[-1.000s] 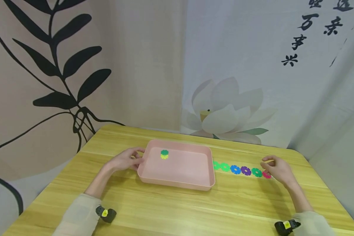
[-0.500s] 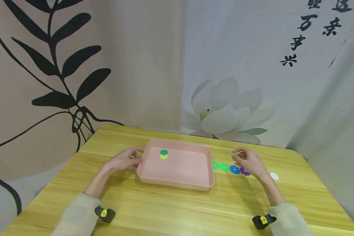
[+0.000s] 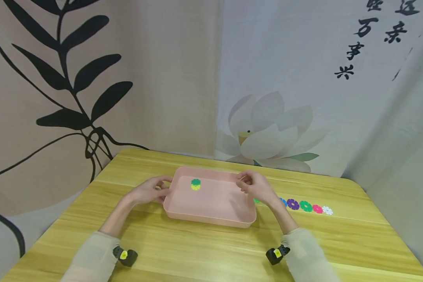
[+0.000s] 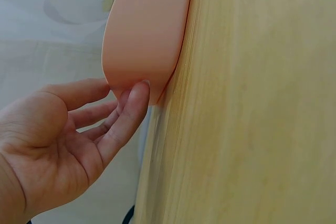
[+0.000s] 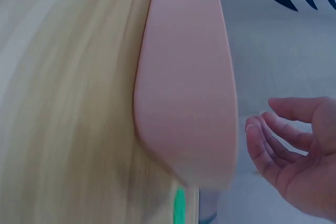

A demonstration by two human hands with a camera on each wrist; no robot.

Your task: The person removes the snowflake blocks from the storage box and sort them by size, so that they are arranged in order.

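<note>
A shallow pink tray [image 3: 211, 196] lies on the wooden table. My left hand [image 3: 150, 190] holds its left end, thumb by the rim and fingertips against the outer wall, as the left wrist view shows. Inside the tray, near its left side, a green flower-shaped disc [image 3: 196, 182] sits against a yellow one [image 3: 195, 187]. Over the tray's right end hovers my right hand [image 3: 259, 188], fingers loosely bent. In the right wrist view nothing shows between its fingers, which stand apart from the tray wall.
Right of the tray runs a row of flower-shaped discs: light green, partly hidden by my right arm, then a blue disc [image 3: 282, 202], purple disc [image 3: 293, 204], green disc [image 3: 306, 206], pink disc [image 3: 317, 209] and white disc [image 3: 327, 210]. A printed curtain [image 3: 183, 78] hangs behind.
My right hand has travelled left, from the row's right end to above the tray, uncovering the pink and white discs. My left hand and the tray have stayed in place.
</note>
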